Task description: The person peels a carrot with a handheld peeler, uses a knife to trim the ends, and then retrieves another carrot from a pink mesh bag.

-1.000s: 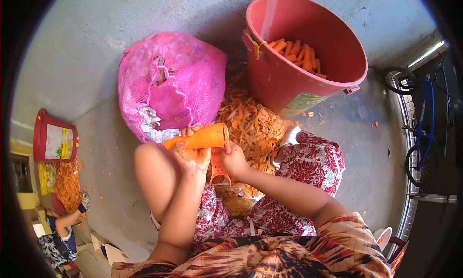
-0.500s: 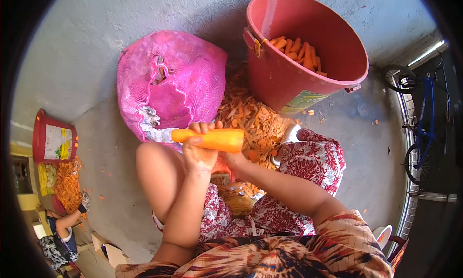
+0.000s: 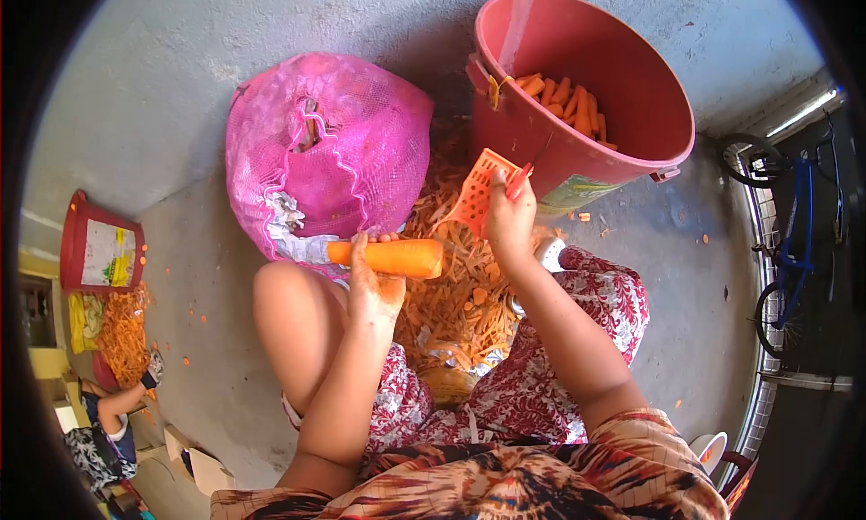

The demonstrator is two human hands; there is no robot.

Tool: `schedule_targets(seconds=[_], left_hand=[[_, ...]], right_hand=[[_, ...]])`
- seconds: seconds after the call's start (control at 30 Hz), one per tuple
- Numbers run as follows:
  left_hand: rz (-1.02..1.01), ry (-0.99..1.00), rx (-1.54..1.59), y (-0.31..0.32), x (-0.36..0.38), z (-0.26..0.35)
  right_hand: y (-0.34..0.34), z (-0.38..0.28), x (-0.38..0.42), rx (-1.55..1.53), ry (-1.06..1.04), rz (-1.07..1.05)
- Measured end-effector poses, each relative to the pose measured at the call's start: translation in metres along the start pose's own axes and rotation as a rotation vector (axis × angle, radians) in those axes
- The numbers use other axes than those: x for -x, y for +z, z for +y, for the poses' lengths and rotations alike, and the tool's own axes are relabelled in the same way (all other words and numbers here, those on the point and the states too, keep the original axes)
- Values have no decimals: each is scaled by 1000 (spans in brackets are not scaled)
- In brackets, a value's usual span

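Observation:
A peeled carrot (image 3: 410, 258) lies across my left hand (image 3: 374, 281), whose fingers are wrapped round its narrower end. My right hand (image 3: 511, 220) is raised to the right of it, clear of the carrot, and grips an orange plastic grater (image 3: 476, 195) with rows of holes. A small red piece (image 3: 518, 182) shows beside the grater at my right fingers. Below both hands, a heap of carrot peelings (image 3: 451, 312) covers the floor between my legs. Beyond my left hand sits a pink mesh sack (image 3: 379, 150), with crumpled paper at its near side.
A large red bucket (image 3: 577, 150) holding several carrots (image 3: 573, 105) stands at the back right, by the wall. At far left are another red bucket (image 3: 81, 249), more peelings (image 3: 126, 335) and a person's leg (image 3: 117, 403). A blue bicycle (image 3: 794, 222) leans at the right.
My right hand has moved from beneath the carrot up and to the right, bringing the grater into full view. The carrot has shifted slightly down and left in my left hand.

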State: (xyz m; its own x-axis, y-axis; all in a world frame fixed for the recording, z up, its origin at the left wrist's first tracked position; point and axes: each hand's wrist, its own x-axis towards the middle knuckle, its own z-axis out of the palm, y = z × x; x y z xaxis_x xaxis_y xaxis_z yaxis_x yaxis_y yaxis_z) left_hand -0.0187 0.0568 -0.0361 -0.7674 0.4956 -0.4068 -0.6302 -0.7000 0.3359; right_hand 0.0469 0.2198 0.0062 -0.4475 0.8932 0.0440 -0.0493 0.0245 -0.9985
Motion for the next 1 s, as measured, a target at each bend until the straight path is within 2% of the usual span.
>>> schedule_targets(seconds=[0.07, 0.13, 0.2, 0.3, 0.33, 0.4, 0.43, 0.5, 0.53, 0.6, 0.63, 0.67, 0.73, 0.77, 0.87, 0.93, 1.0], left_hand=[[51, -28, 4, 1, 2, -6], [72, -34, -2, 6, 7, -11], [60, -25, -19, 12, 14, -14], [13, 9, 1, 12, 16, -12], [24, -3, 32, 11, 16, -7], [43, -31, 105, 9, 15, 2], [47, 12, 62, 14, 19, 3], [50, -39, 83, 11, 14, -3], [54, -62, 93, 12, 15, -6], [104, -21, 12, 19, 21, -13], [91, -40, 20, 21, 24, -13], [79, -59, 27, 22, 25, -13], [37, -55, 13, 23, 24, -9], [-20, -49, 3, 25, 24, -6], [-82, -20, -23, 29, 28, -4], [-54, 3, -63, 31, 29, -4], [8, 40, -121, 35, 28, -6]], right_hand=[[9, -1, 13, -110, -44, -58], [13, -7, 27, 190, -199, -69], [15, -15, 32, 221, -209, -67], [11, 16, 13, 129, -335, 51], [6, 2, 4, 126, -315, 129], [-13, -7, -21, 83, -111, 239], [-13, -11, -20, 29, -118, 220], [-7, -20, -8, -80, -123, 174], [-2, -22, 3, -138, -65, 76], [8, -10, 16, -73, -143, -83], [15, -10, 21, 149, -339, -25], [10, -13, 24, 281, -261, -78], [6, -19, 15, 51, 76, -83], [4, -4, 4, 32, -20, 10], [-8, -13, -20, -45, 167, 152], [-9, -9, -13, -52, 137, 5], [2, -5, 11, 131, 63, -122]])
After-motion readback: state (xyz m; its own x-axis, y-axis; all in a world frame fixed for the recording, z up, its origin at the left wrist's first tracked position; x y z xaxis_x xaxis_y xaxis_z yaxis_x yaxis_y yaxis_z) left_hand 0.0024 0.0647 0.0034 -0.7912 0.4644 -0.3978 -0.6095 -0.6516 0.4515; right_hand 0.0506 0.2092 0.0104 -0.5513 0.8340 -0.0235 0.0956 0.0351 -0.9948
